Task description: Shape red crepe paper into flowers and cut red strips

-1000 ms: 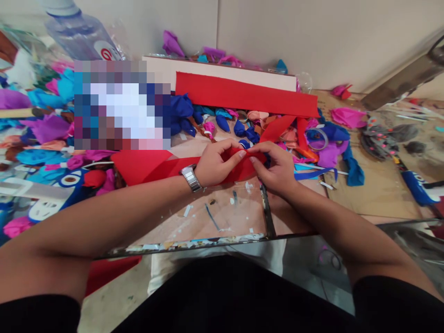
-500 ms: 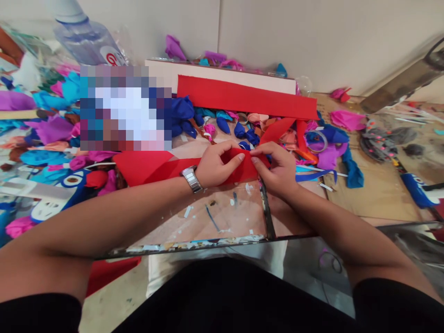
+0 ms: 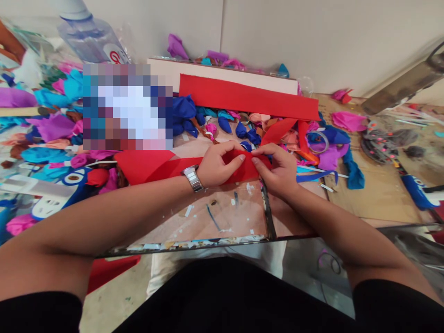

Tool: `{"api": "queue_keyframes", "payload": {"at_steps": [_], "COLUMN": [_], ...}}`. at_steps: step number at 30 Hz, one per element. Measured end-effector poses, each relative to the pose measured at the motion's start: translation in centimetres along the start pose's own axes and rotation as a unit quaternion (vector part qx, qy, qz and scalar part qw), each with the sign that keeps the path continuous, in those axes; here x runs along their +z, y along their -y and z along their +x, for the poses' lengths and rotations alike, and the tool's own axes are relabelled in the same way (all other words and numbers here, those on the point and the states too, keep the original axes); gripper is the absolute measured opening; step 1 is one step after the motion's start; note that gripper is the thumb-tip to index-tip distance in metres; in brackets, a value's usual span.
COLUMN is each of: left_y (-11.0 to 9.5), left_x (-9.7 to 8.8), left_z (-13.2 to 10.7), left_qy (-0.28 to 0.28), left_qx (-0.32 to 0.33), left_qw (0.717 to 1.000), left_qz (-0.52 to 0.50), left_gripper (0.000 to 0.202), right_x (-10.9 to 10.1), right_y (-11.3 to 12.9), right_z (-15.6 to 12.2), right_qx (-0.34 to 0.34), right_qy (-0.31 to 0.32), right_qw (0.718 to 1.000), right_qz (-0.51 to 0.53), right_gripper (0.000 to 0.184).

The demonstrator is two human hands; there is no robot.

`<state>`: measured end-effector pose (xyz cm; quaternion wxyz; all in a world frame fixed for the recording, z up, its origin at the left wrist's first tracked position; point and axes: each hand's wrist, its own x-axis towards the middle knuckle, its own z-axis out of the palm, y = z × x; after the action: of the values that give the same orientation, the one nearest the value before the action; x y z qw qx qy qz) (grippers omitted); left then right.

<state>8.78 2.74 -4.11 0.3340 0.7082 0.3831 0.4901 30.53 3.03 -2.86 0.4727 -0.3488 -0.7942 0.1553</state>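
Note:
A long strip of red crepe paper or thin cloth [image 3: 189,165] lies across the table's front part, its wide end fanning out to the left. My left hand [image 3: 222,164], with a metal watch at the wrist, pinches the strip's upper edge between thumb and fingers. Close beside it, my right hand [image 3: 277,166] pinches the same edge, the two thumbs nearly meeting. The fingertips are partly hidden behind the fold. Behind the hands a flat red strip [image 3: 248,97] rests on a white board, and red scraps [image 3: 277,131] lie to the right.
Many crumpled blue, pink and purple pieces cover the table's left and back. A roll of tape [image 3: 317,141] lies right of my hands. A clear plastic bottle [image 3: 92,37] stands back left, partly beside a blurred patch. Cardboard [image 3: 374,194] covers the right side.
The hands keep their pinch on the red strip almost unmoved. The whole view has shifted very slightly.

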Motion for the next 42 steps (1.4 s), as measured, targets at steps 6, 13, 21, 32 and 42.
{"api": "queue_keyframes", "payload": {"at_steps": [6,13,21,32,42], "left_y": [0.13,-0.41,-0.01,-0.37,-0.04], "left_x": [-0.02,-0.05,-0.07,-0.09,-0.09], "left_z": [-0.04,0.02,0.11,-0.03,0.05], "left_qy": [0.010,0.006,-0.002,0.005,-0.001], "left_qx": [0.004,0.007,0.000,0.042,0.032], "left_qw": [1.000,1.000,1.000,0.999,0.999], "left_qz": [0.007,0.015,-0.001,0.030,0.024], "left_gripper": [0.018,0.022,0.017,0.013,0.012], "right_x": [-0.13,-0.24,-0.11,-0.04,-0.14], "right_y": [0.18,-0.03,-0.22,0.24,0.04], "right_z": [0.10,-0.11,-0.37,-0.15,-0.31], "right_qx": [-0.012,-0.016,-0.014,-0.033,-0.037], "right_qy": [0.005,0.011,0.003,0.028,0.026], "right_qw": [1.000,1.000,1.000,0.999,0.999], "right_qz": [-0.002,-0.009,-0.007,-0.003,-0.012], "right_gripper": [0.010,0.013,0.015,0.015,0.014]}}
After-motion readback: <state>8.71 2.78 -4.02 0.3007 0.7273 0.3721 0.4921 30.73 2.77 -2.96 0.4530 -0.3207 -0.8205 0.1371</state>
